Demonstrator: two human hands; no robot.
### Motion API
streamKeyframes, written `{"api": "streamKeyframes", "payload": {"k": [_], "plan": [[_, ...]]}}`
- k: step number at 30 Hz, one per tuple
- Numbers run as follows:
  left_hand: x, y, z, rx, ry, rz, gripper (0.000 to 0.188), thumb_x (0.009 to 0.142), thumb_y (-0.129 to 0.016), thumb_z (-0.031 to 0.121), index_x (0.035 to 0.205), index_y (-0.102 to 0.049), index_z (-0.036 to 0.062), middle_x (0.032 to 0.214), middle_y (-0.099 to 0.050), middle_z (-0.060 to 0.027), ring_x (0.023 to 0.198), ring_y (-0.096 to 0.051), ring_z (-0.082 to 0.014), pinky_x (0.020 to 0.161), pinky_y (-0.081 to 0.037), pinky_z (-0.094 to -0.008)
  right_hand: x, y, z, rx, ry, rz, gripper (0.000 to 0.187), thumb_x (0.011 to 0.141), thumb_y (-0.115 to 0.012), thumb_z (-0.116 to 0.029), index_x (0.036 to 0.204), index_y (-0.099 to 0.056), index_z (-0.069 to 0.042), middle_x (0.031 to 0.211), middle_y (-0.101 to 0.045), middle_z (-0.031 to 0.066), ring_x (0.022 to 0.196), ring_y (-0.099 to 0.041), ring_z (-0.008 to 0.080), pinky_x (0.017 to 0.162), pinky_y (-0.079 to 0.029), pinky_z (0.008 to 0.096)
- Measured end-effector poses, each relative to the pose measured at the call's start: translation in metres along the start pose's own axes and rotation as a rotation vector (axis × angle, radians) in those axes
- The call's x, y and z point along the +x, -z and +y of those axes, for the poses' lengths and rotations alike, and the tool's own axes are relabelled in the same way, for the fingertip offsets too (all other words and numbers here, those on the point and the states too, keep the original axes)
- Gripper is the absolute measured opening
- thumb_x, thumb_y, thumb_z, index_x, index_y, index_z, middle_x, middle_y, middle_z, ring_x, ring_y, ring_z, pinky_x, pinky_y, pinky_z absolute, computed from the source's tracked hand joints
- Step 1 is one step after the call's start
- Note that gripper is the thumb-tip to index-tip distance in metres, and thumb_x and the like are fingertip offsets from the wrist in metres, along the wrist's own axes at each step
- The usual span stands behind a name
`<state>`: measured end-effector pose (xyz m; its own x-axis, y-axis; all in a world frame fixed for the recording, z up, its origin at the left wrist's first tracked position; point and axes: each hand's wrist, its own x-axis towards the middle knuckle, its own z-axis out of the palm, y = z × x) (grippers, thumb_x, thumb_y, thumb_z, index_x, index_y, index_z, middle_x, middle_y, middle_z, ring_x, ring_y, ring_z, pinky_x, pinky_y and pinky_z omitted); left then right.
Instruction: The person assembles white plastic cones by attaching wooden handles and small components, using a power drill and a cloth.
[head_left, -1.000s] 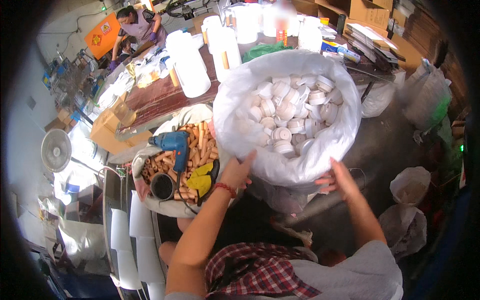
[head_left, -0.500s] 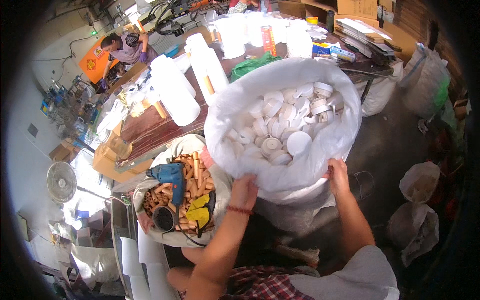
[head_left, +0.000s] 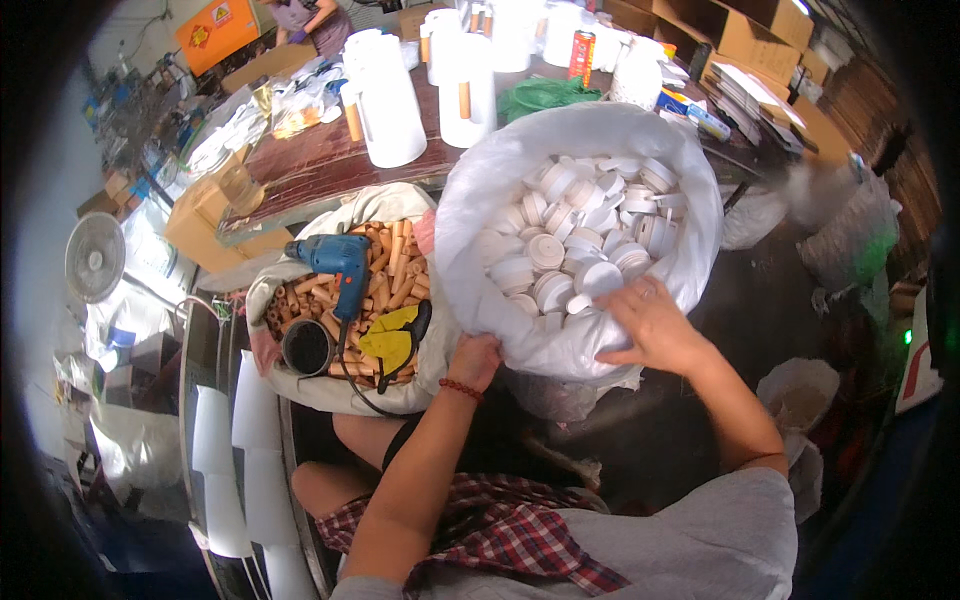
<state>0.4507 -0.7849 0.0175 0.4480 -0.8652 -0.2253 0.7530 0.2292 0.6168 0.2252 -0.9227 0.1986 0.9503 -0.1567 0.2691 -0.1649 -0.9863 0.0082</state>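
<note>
A big white plastic sack (head_left: 470,205) full of round white lids (head_left: 547,252) stands in front of me with its rim turned outward. At the near left of its rim, my left hand (head_left: 477,362) is closed on a fold of the sack; its fingertips are mostly hidden. My right hand (head_left: 655,328) lies over the near right rim, thumb apart and fingers stretched toward the nearest lids, with nothing visible in its grasp. To the left, a blue power drill (head_left: 340,262) rests on wooden handles (head_left: 400,270) in a cloth sack (head_left: 375,208).
A yellow and black glove-like piece (head_left: 393,340) and a dark-filled cup (head_left: 307,347) sit on the handles. Behind, a table (head_left: 330,165) carries white jugs (head_left: 390,110), a green bag (head_left: 545,95) and a red can (head_left: 582,57). A fan (head_left: 95,257) stands left; another person (head_left: 318,22) works beyond.
My right hand has let go of the sack's rim and moved up and left over its edge, fingers spreading. My left hand still grips the rim. The lids have shifted, and the view has moved.
</note>
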Motion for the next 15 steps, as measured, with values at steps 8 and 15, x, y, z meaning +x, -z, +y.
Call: {"api": "streamKeyframes", "payload": {"k": [8, 15], "plan": [[-0.013, 0.038, -0.051, 0.217, 0.253, 0.15, 0.036, 0.074, -0.044, -0.003, 0.108, -0.054, 0.0038, 0.096, -0.058, -0.0049, 0.086, -0.056, -0.0185, 0.072, -0.047, -0.0309, -0.106, -0.121, -0.012, -0.058, 0.014, -0.275, 0.03, 0.067, -0.072, -0.019, 0.089, -0.055, -0.01, 0.09, -0.057, 0.0056, 0.091, -0.056, 0.0247, 0.083, -0.038, 0.0421], [-0.008, 0.061, -0.057, 0.234, 0.177, 0.298, 0.03, 0.08, -0.054, 0.007, 0.11, -0.054, 0.0023, 0.098, -0.06, -0.008, 0.085, -0.057, -0.0202, 0.07, -0.047, -0.0328, -0.02, -0.061, -0.041, 0.514, -0.029, -0.044, 0.025, 0.076, -0.07, -0.022, 0.091, -0.058, -0.006, 0.085, -0.06, 0.0099, 0.077, -0.06, 0.029, 0.075, -0.046, 0.0366]]}}
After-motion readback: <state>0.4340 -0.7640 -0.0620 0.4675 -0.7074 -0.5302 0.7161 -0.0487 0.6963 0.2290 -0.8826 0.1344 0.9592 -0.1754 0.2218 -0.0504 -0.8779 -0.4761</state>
